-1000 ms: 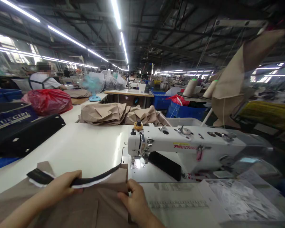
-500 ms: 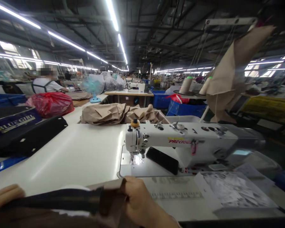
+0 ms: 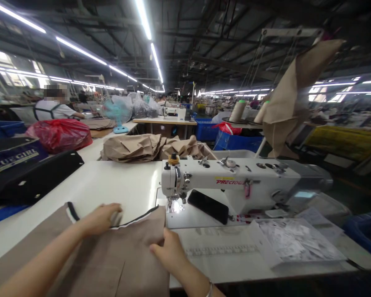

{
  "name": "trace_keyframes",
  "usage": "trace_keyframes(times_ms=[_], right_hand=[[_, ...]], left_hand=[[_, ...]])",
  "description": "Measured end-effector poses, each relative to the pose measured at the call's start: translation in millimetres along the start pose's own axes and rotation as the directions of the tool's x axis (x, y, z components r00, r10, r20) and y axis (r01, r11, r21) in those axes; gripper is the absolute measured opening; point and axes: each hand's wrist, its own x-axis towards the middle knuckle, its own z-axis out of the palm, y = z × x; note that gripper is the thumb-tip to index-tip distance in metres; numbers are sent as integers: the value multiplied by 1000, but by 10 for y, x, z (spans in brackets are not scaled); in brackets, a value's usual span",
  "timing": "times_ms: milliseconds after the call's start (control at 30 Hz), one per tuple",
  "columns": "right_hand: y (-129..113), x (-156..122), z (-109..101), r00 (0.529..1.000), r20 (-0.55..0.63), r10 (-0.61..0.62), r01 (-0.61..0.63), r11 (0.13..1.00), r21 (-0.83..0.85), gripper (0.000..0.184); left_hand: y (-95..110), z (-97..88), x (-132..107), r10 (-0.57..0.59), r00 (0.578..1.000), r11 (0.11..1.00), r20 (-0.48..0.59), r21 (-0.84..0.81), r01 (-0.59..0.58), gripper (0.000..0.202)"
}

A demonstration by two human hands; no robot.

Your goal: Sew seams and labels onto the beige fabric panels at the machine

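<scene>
Single head-worn camera, mine: faces forward and down, close above my left hand (image 3: 100,218) and my right hand (image 3: 168,249), sewing machine (image 3: 228,177) just ahead, factory aisle (image 3: 163,107) far beyond.

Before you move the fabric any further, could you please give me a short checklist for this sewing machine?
1. Left hand on the tan fabric: ok.
2. Right hand at the fabric's edge, away from the needle: ok.
3. Black edging lying along the fabric's top edge: ok.
4. Fabric under the presser foot: not ok, it lies in front of it.
5. Phone off the machine bed: not ok, it lies beside the needle area.
6. Needle threaded: cannot tell, too small.
</scene>
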Motion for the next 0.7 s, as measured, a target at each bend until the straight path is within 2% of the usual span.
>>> trace_keyframes(times_ms=[33, 100, 167, 300, 367, 400, 467, 533, 567, 633, 700], right_hand=[[25, 3, 11, 1000, -4, -16, 16, 1000, -25, 21], [22, -15, -3, 1000, -5, -28, 28, 998, -50, 19], [-15, -39, -36, 1000, -13, -7, 7, 999, -46, 18], [-53, -68, -84, 1000, 5, 7, -7, 1000, -3, 18], [-26, -93, -94, 998, -26, -59, 58, 997, -47, 13], [-3, -112, -98, 992, -62, -114, 108, 989, -102, 12], [47, -155, -104, 967, -128, -222, 185, 950, -252, 13], [69, -193, -110, 963, -125, -238, 176, 910, -376, 13], [60, -207, -113, 972, -108, -209, 149, 902, -406, 12], [-5, -223, -116, 988, -39, -149, 125, 925, -359, 13], [-107, -222, -110, 976, 106, -189, 204, 967, -153, 16]], left_hand=[[116, 172, 94, 51, 995, 998, 89, -47, -47, 28], [329, 433, 229, 161, 958, 980, 239, -155, -126, 37], [482, 566, 310, 227, 928, 960, 295, -229, -162, 39], [573, 574, 374, 206, 947, 954, 246, -267, -138, 30], [564, 545, 362, 181, 961, 956, 211, -266, -122, 27], [557, 540, 337, 165, 974, 962, 158, -243, -123, 26], [538, 565, 236, 122, 991, 982, -50, -141, -128, 26], [502, 649, 61, 71, 968, 994, -240, -65, -89, 31], [473, 713, -46, 40, 966, 995, -257, -80, -62, 33], [401, 865, -267, 28, 991, 977, -134, -205, -56, 40], [328, 1009, -451, 101, 995, 927, -1, -363, -94, 49]])
